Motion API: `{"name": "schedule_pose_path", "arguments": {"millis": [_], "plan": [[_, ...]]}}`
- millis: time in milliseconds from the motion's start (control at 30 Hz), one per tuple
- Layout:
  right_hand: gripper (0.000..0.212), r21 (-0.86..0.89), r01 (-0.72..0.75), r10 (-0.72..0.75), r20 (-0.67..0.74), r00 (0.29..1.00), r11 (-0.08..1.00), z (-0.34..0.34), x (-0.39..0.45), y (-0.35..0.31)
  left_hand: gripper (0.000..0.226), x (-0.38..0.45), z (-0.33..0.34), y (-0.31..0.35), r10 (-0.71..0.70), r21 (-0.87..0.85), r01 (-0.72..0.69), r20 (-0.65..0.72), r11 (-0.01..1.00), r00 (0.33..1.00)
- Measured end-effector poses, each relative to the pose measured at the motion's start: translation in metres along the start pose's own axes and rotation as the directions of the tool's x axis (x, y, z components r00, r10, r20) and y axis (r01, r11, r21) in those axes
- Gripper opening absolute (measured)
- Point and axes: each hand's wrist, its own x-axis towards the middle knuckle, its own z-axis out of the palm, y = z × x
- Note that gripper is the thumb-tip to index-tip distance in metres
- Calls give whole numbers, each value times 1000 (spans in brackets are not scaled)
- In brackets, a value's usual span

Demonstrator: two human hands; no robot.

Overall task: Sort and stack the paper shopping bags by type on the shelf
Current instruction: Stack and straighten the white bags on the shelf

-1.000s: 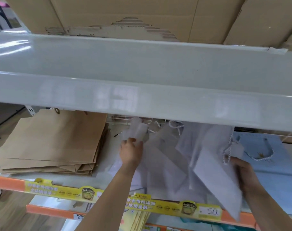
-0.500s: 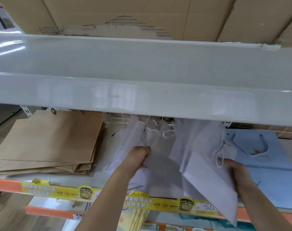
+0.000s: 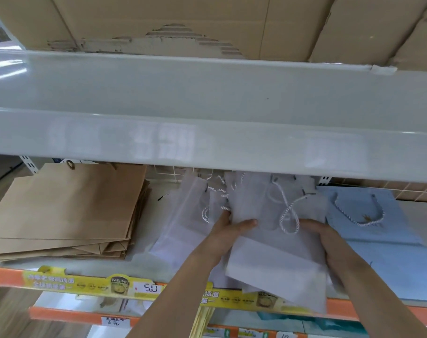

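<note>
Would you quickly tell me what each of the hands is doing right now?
Left hand: grips the white bags, thumb on top.
Right hand: grips the same white bags from the right side.

"5.0" on yellow price strip (image 3: 147, 287), other print too blurred

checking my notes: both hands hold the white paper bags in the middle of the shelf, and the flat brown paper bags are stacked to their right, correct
Not quite. The head view shows the stack of flat brown paper bags to the left of the white paper bags, not the right. Left hand and right hand do hold the white ones mid-shelf.
</note>
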Motion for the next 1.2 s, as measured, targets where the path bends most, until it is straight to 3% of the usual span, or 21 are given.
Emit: {"name": "schedule_pose_path", "arguments": {"millis": [33,100,167,233,300,367,500,633,767,833,900,933,1000,1100,1200], "plan": [[42,-16,51,-51,-7,999,999,-1,4,-1,40,0,2,2,11,10,-11,18,1000,1000],[44,131,155,-160,23,987,979,-10,-6,0,29,0,4,10,-2,96,-2,42,995,999],[42,204,196,-208,41,977,959,-15,-14,-3,37,-3,4,18,-14,206,13,7,978,1000],[43,217,170,-179,22,984,961,-19,-14,-4,54,0,-4,17,57,322,6,-184,947,981],[44,195,132,-140,31,990,972,-17,-14,-4,49,4,-18,8,192,466,53,-463,883,865],[47,124,96,-103,53,993,988,-11,-13,-2,39,7,-30,2,158,411,136,-605,901,781],[43,-63,2,1,49,999,998,11,-4,4,51,15,-33,1,-60,164,156,-474,974,879],[53,20,-13,12,53,999,1000,23,2,4,41,14,-23,-1,-14,118,62,-370,991,929],[53,68,-8,4,47,999,998,25,-1,-2,59,14,-19,4,-10,77,27,-209,997,978],[55,87,49,-50,0,999,995,20,-5,-4,41,15,-21,10,0,68,12,-177,998,984],[56,121,93,-94,2,996,988,11,-10,-4,21,18,-30,17,81,204,-13,-328,979,941],[57,158,95,-99,15,995,983,7,-13,-3,19,21,-40,18,151,388,32,-431,921,890],[55,256,107,-114,11,993,961,-3,-17,-3,44,23,-62,19,255,695,250,-537,674,804],[36,363,167,-170,-22,985,917,-6,-25,-6,71,20,-84,11,227,771,481,-601,416,766],[29,396,243,-235,-70,969,886,-3,-29,-9,74,24,-88,0,251,818,500,-567,285,784]]}}
